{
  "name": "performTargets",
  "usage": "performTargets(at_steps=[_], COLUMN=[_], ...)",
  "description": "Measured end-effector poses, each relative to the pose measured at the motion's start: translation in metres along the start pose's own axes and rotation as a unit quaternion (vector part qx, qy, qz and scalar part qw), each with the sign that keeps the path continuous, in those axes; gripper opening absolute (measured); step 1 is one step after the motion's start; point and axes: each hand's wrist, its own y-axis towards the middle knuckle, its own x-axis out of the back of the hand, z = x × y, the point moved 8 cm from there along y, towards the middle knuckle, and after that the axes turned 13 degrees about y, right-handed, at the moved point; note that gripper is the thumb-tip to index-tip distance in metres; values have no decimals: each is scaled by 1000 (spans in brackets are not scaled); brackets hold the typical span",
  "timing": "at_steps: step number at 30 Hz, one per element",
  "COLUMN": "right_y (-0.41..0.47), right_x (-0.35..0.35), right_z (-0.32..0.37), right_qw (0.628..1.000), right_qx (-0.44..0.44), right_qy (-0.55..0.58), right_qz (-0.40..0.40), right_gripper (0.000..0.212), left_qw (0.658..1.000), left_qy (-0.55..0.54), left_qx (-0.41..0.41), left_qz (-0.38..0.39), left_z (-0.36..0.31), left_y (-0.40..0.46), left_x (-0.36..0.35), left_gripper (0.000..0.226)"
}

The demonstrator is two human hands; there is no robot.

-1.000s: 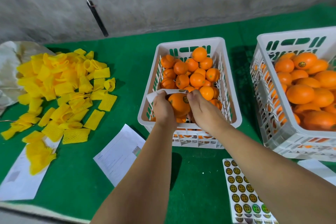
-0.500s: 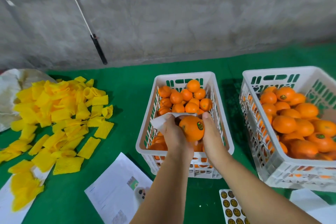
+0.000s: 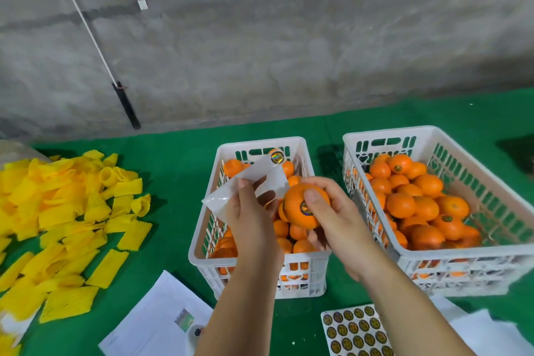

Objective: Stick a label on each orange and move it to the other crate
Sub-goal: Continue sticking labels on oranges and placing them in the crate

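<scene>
On green felt, a labelled orange (image 3: 303, 205) is gripped by the right hand (image 3: 338, 220) and a backing strip (image 3: 254, 182) pinched by the left hand (image 3: 251, 220), between the still well-stocked near-left crate (image 3: 199, 251) and the well-filled right crate (image 3: 462, 254).

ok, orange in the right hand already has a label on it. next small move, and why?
Probably carry the orange in the right hand rightward into the right crate, where the labelled fruit lies. The left hand holds the backing strip, one sticker left.

Two bare forearms are seen, no sleeves worn; the left hand (image 3: 250, 225) and right hand (image 3: 338, 220) are ungloved, with short, plain nails.
</scene>
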Motion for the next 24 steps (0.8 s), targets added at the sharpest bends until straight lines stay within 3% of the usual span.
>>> performTargets(at_steps=[6,10,13,14,16,20,22,24], right_y=[22,43,44,46,51,48,53,60], right_x=[120,191,200,189,147,67,57,56], right_z=[-15,-8,-1,-4,-31,-86,-99,-109], right_qw=[980,940,906,909,949,980,984,988], right_qx=[-94,-59,-56,-50,-75,-190,-177,-140], right_qy=[-11,60,-131,-159,-120,-22,-25,-30], right_qz=[-177,-332,-398,-383,-281,-55,-30,-53], right_gripper=[51,76,84,73,50,74,52,25], left_qw=[997,995,990,988,983,981,973,963], left_qy=[59,61,85,94,107,122,155,200], left_qx=[39,72,93,103,123,125,132,138], left_qz=[21,33,61,71,80,86,104,117], left_z=[31,40,47,51,59,78,88,99], left_y=[2,3,5,6,6,14,18,24], left_x=[11,10,1,-2,-8,-8,-5,2], left_gripper=[24,21,25,24,19,15,14,16])
